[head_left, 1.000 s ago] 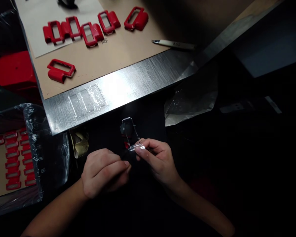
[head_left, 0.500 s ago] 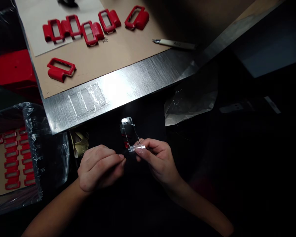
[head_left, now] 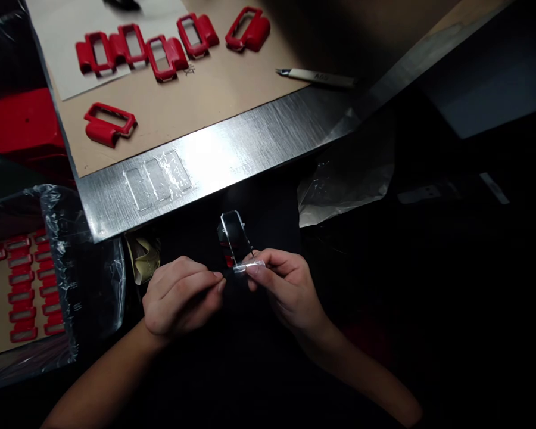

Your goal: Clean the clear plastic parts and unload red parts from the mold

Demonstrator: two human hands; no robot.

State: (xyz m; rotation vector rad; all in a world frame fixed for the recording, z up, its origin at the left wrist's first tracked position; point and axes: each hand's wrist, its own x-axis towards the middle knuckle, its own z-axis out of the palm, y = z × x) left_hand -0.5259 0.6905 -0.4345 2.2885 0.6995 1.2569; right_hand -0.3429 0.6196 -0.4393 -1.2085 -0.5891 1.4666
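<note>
Pinched between the thumb and fingers of my right hand (head_left: 286,283) is a small clear plastic window panel (head_left: 236,235), held upright by its lower end. A shiny strip of film (head_left: 249,266) lies at that end, under my thumb. My left hand (head_left: 185,295) is closed just to the left, thumb and index finger pressed together; whether something thin is between them I cannot make out. Further clear panels (head_left: 158,179) lie on the metal table edge (head_left: 236,140). Several red plastic frames (head_left: 111,124) with rectangular openings rest on the cardboard sheet (head_left: 232,89) above.
A pen-like knife (head_left: 315,77) lies near the cardboard's edge. At lower left stands a plastic-lined box (head_left: 60,286) holding rows of red frames. Behind it is a red container (head_left: 27,122). A clear bag (head_left: 346,179) hangs below the table at right.
The clear panel has tilted slightly, so its reflection looks darker. My left hand has shifted up a little; both hands keep their closed grips.
</note>
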